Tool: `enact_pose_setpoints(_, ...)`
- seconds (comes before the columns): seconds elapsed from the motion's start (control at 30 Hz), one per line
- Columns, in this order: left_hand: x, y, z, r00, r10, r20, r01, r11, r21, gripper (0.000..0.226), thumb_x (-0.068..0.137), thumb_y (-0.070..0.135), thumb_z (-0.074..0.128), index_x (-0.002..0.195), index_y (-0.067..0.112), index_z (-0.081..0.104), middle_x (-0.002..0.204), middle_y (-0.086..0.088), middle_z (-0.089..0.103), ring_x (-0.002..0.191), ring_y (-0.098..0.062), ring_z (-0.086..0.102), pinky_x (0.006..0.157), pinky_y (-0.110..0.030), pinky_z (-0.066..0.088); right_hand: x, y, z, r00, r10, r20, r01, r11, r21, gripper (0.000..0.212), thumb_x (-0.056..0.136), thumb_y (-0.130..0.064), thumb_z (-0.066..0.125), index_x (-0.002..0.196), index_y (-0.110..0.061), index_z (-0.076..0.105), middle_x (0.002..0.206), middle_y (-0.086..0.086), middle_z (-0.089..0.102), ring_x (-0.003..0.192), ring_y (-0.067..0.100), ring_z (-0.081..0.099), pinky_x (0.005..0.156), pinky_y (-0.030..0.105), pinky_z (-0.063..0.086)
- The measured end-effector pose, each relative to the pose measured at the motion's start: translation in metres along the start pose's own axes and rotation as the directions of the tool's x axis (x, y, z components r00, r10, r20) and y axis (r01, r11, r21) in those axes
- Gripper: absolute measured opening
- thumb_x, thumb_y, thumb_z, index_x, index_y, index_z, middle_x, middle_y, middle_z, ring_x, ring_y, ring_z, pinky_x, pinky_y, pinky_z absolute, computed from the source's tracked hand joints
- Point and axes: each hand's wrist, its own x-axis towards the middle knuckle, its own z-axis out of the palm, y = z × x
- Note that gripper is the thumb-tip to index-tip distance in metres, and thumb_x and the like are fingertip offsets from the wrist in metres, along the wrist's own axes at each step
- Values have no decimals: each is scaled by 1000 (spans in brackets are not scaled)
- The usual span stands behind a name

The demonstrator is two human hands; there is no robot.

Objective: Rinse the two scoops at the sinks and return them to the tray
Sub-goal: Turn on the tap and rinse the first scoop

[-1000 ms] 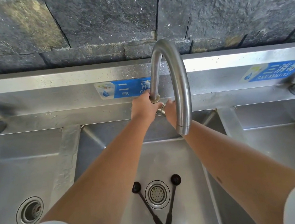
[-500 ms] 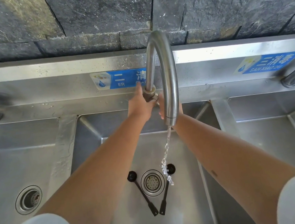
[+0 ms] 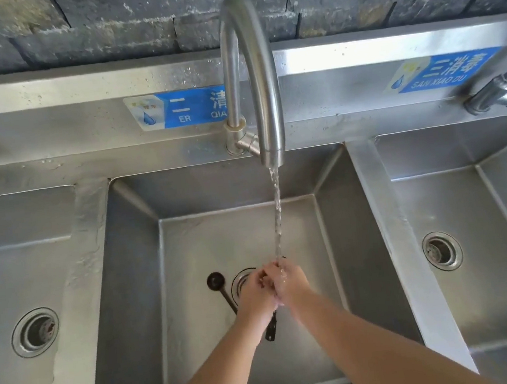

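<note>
Two dark long-handled scoops lie on the floor of the middle sink, either side of its drain. The left scoop shows its round bowl and part of its handle. Of the right scoop only the handle end shows below my wrists; its bowl is hidden under my hands. My left hand and right hand are pressed together above the drain, fingers curled, in the stream of water from the curved tap. Neither hand appears to hold a scoop.
Steel sinks lie left and right of the middle one, each with its own drain. A second tap sits at the back right. Blue labels are stuck on the steel backsplash below a dark stone wall. No tray is in view.
Both hands have left the tap's base and dropped down into the middle sink under the stream. The water, just starting before, now runs steadily. The scoops have not moved.
</note>
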Motion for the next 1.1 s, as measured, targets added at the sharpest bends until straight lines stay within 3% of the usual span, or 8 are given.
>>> enact_pose_setpoints(0.13, 18, -45, -1, 999, -32, 10, 30, 981, 191, 27, 90, 1, 42, 99, 11, 65, 58, 0, 55, 46, -9, 47, 45, -23, 36, 14, 44, -2, 997, 62, 52, -65, 995, 75, 16, 95, -23, 59, 86, -12, 67, 73, 8, 64, 64, 19, 58, 50, 29, 50)
enact_pose_setpoints(0.2, 28, -62, -1, 999, -42, -2, 41, 962, 270, 29, 88, 6, 43, 102, 18, 66, 68, 0, 61, 53, -11, 52, 50, -25, 39, 28, 64, 0, 996, 56, 70, -57, 998, 20, 17, 93, -20, 59, 82, -14, 70, 76, 10, 67, 71, 23, 62, 65, 42, 57)
enact_pose_setpoints(0.3, 46, -90, -4, 1000, -13, -21, 21, 907, 421, 27, 87, 16, 46, 97, 30, 66, 87, 5, 70, 80, -13, 65, 65, -24, 48, 43, 91, 4, 998, 33, 61, -28, 996, -90, 18, 90, -25, 61, 75, -21, 70, 78, 3, 71, 79, 22, 67, 78, 41, 56)
enact_pose_setpoints(0.5, 73, -125, -6, 996, 33, -81, 20, 815, 578, 25, 90, 24, 50, 110, 22, 66, 104, -1, 72, 99, -21, 66, 85, -32, 51, 66, 117, 13, 993, -18, -118, -18, 955, -297, 26, 88, -28, 62, 108, -11, 61, 100, 6, 66, 93, 25, 62, 69, 27, 40)
enact_pose_setpoints(0.77, 80, -132, -10, 998, 55, -22, -30, 793, 609, 25, 93, 19, 49, 87, 14, 72, 91, -5, 74, 88, -18, 64, 67, -25, 40, 80, 124, 19, 994, -78, -71, 44, 917, -397, 21, 91, -17, 54, 108, -9, 63, 107, 11, 69, 99, 28, 63, 74, 26, 44)
enact_pose_setpoints(0.9, 71, -138, -12, 999, 36, -17, -18, 785, 619, 31, 86, 19, 52, 56, 17, 60, 74, -17, 67, 78, -35, 62, 65, -33, 41, 69, 121, 12, 997, -70, -10, 58, 890, -452, 20, 93, -11, 48, 88, -7, 67, 97, 12, 69, 88, 22, 58, 65, 27, 31)
enact_pose_setpoints(1.0, 57, -132, -11, 998, 60, 25, -63, 816, 575, 26, 85, 22, 50, 81, 18, 75, 81, -9, 74, 83, -28, 67, 78, -37, 51, 53, 114, 5, 998, -57, -14, 46, 910, -411, 36, 95, -9, 45, 61, -21, 49, 70, 0, 56, 69, 17, 50, 58, 29, 31)
enact_pose_setpoints(1.1, 34, -116, -10, 997, 57, 61, -81, 834, 545, 27, 91, 16, 49, 85, 15, 75, 71, 1, 66, 70, -14, 57, 70, -31, 43, 33, 111, -3, 1000, -30, -4, 27, 946, -322, 34, 94, -9, 44, 63, -22, 50, 65, -1, 55, 59, 13, 49, 55, 28, 40)
